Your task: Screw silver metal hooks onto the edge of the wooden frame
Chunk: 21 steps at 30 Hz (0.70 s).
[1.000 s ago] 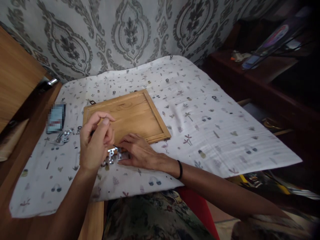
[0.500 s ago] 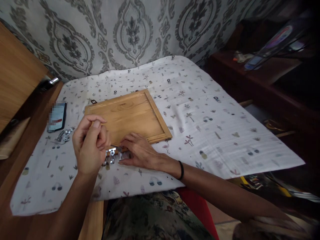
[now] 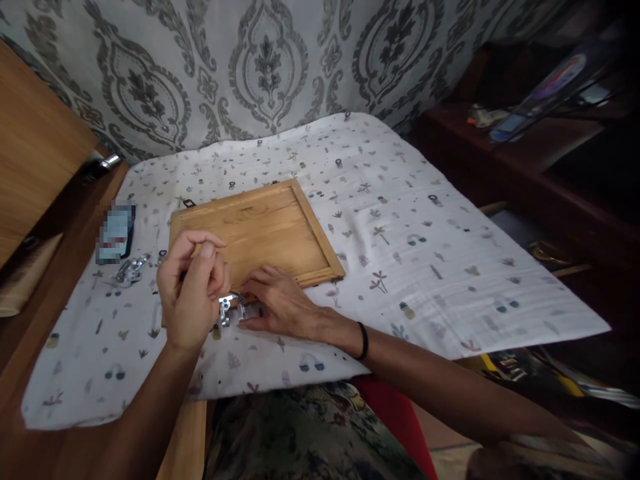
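Observation:
A framed wooden panel, like a small cabinet door (image 3: 260, 227), lies flat on the patterned cloth. At its near edge sits a silver metal hinge (image 3: 225, 312). My right hand (image 3: 275, 303), with a dark band on its wrist, has thumb and fingers closed around the right part of this hinge. My left hand (image 3: 195, 290) is closed in a fist just left of the hinge, over the panel's near left corner. A bit of something dark shows at the fist, but what it grips is mostly hidden.
More silver hinge parts (image 3: 133, 269) lie left of the panel, below a phone (image 3: 116, 233) with a blurred screen. The white printed cloth (image 3: 425, 287) covers the table. A wooden cabinet (image 3: 40, 120) stands at left; a dark red ledge (image 3: 465, 133) with a bottle is at right.
My left fist has shifted slightly right, closer to my right hand, and now covers more of the hinge's left side. My right hand stays in place.

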Motion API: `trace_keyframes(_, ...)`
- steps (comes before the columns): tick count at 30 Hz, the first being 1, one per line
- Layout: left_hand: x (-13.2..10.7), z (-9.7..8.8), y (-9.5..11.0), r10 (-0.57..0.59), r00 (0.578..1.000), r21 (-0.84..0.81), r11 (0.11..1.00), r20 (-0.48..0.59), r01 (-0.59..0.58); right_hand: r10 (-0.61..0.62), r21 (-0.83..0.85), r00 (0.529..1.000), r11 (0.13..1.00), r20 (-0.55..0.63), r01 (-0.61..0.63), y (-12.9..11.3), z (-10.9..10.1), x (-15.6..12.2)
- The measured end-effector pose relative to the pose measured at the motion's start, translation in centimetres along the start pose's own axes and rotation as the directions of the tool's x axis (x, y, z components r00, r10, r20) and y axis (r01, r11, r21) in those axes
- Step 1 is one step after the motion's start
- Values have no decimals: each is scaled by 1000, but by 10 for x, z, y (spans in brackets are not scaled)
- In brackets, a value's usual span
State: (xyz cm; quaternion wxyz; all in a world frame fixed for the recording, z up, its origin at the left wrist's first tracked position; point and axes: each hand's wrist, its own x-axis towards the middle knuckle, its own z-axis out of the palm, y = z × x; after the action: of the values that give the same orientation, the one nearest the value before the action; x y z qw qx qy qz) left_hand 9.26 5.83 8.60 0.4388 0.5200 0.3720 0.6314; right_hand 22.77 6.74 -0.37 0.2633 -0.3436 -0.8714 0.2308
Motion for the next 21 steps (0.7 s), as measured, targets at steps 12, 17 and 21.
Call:
trace_keyframes(12, -2, -1, -3, 40, 999, 234, 971, 13, -42, -10, -41, 1000, 999, 30, 11, 0, -1, 0)
trace_keyframes(17, -2, 7, -7, 28, 978, 36, 999, -206, -22, 0, -54, 999, 999, 44, 2, -1, -1, 1)
trace_keyframes(21, 3, 8, -8, -16, 973, -44, 999, -230, 6, -3, -47, 999, 999, 50, 5, 0, -1, 1)
